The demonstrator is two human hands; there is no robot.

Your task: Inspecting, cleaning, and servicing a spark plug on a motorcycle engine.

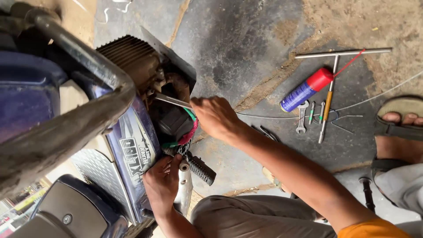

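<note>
Steel spanner point(169, 100) held at the motorcycle engine point(145, 66), long axis running from the right hand point(214, 117) up-left into the engine; the hand is nearer, its grip closed around the handle end. Left hand point(162, 183), below the engine, has its grip wrapped on the bracket beside the ribbed footpeg point(200, 168), which juts right. Well right of the engine, on the floor point(246, 53): spray can point(306, 90), T-handle wrench point(337, 57), small open spanner point(302, 117), screwdriver point(326, 112). Another person's sandalled foot point(398, 121) stands at far right.

Bare forearms, orange sleeve edge point(374, 229) at the right arm, grey-brown trousers point(255, 218)
</note>
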